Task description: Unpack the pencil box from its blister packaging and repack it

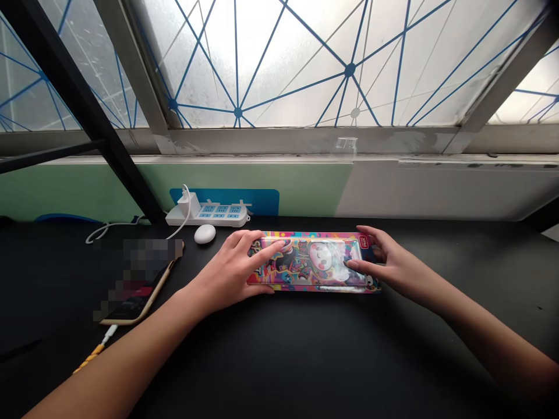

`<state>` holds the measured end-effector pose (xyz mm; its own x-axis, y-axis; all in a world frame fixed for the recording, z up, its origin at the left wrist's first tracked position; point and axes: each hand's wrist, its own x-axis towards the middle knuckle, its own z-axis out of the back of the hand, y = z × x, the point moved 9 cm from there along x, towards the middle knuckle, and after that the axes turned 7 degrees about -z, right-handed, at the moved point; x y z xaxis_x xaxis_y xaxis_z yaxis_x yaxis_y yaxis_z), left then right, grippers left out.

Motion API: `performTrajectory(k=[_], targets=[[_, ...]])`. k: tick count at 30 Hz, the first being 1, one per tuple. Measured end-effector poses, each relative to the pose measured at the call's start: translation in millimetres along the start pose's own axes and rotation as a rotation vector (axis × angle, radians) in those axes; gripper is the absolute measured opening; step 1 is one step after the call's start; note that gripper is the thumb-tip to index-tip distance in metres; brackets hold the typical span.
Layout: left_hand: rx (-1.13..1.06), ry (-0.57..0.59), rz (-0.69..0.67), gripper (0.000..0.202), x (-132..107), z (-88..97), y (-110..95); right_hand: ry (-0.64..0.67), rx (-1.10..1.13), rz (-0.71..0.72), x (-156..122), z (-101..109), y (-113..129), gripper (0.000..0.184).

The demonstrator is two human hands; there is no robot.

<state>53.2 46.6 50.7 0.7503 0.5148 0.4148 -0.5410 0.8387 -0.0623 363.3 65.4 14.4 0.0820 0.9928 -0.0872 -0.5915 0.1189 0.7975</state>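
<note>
Colourful retail pack (312, 263) lies flat, touching left hand (229, 272) and right hand (386, 262).

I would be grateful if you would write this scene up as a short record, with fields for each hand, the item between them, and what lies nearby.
Item: rectangular multicoloured cartoon-printed plastic pack, lying flat
Left hand: fingers spread on the pack's left end
Right hand: fingertips on the pack's right end
Surface: black tabletop
Nearby: white power strip with blue sockets; white oval object; gold-edged smartphone
</note>
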Motion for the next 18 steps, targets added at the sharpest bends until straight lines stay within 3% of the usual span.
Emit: performTrajectory(k=[5, 10, 14, 18], targets=[[-0.078, -0.028, 0.091, 0.086, -0.6, -0.3, 11.7, 0.037, 0.236, -0.033, -2.6, -4.3, 11.9, 0.093], [-0.251, -0.151, 0.396, 0.085, -11.0, -0.2, 40.1, -0.019, 0.290, 0.007, -1.2, 0.0, 14.1, 0.089], [-0.617, -0.278, 0.635, 0.102, -23.4, -12.6, 58.5, -0.047, 0.297, 0.070, 0.9, 1.6, 10.4, 0.094], [-0.766, -0.372, 0.664, 0.102, -23.8, -12.9, 55.0, -0.131, 0.203, 0.143, -4.0, 6.8, 15.6, 0.101]])
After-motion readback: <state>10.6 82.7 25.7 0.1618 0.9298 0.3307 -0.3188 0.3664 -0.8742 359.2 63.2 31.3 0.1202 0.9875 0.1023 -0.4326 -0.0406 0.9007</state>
